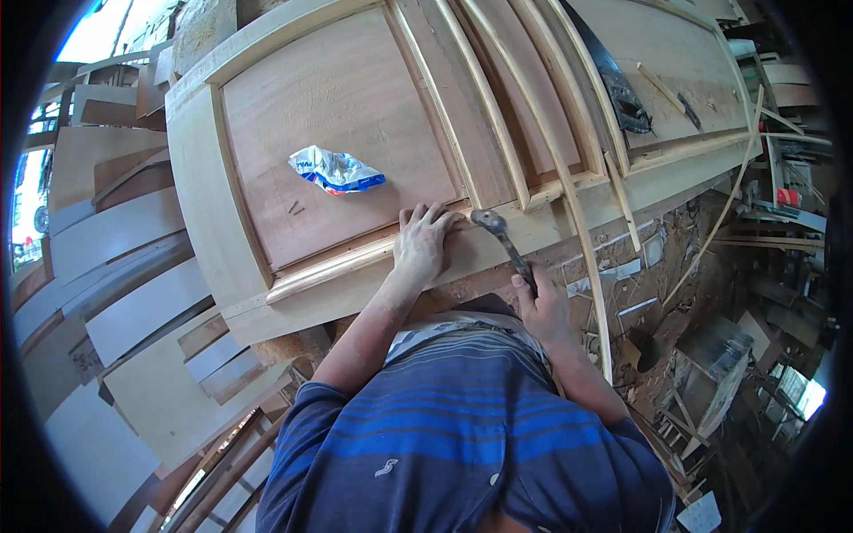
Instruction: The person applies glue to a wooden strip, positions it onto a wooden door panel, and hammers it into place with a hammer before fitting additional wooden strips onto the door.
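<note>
Panelled woodwork (197, 178) with hammer (508, 244)

Clock centred on the left hand (423, 242).
Left hand: lay on the narrow moulding (342, 265), fingers bent; whether they gripped anything beneath could not be told.
Hammer: stood at three o'clock, its handle clenched in the fingers of the right hand (544, 309), its head just beside the left fingertips.
Moulding: ran toward eight o'clock along the panel edge.
Plastic bag (336, 171), white and blue: lay crumpled at ten o'clock.
Handsaw (613, 84): lay at two o'clock.
</note>
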